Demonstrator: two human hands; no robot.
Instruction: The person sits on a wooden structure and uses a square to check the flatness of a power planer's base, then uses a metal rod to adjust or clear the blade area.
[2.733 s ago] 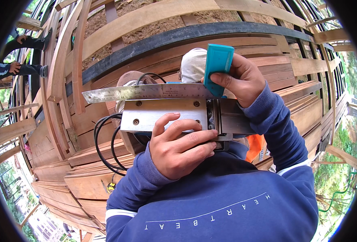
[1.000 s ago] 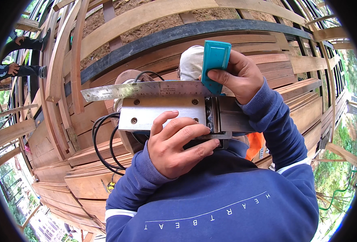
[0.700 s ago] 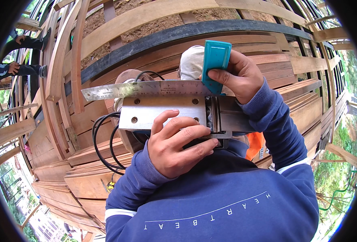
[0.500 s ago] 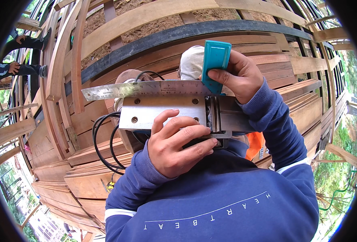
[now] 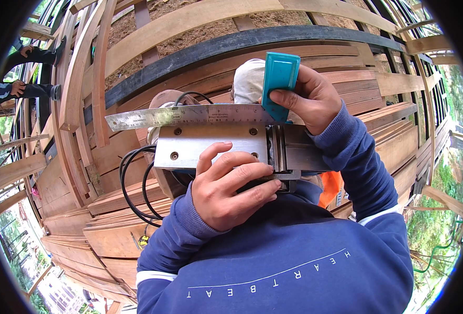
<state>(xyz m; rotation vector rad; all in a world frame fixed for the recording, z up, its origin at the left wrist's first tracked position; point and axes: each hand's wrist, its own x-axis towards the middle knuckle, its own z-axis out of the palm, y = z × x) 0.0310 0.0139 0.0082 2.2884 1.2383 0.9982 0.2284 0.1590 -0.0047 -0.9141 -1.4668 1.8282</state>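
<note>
An upturned electric planer (image 5: 210,142) lies across my lap, its silver sole facing up and its cutter slot (image 5: 277,149) near the middle. My left hand (image 5: 229,191) rests over the planer's near side, fingers bent and spread, two fingertips beside the slot; its thumb is hidden. My right hand (image 5: 315,99) pinches the turquoise handle of a try square (image 5: 281,78) between thumb and fingers. The square's steel blade (image 5: 184,116) runs leftward along the sole's far edge. The handle's lower end stands by the slot's far end.
A black cable (image 5: 124,175) loops left of the planer. Stacked wooden boards (image 5: 116,235) lie around me, with a yellow tape measure (image 5: 143,241) at lower left. Something orange (image 5: 330,188) sits by my right side. Another person's legs (image 5: 37,91) show at far left.
</note>
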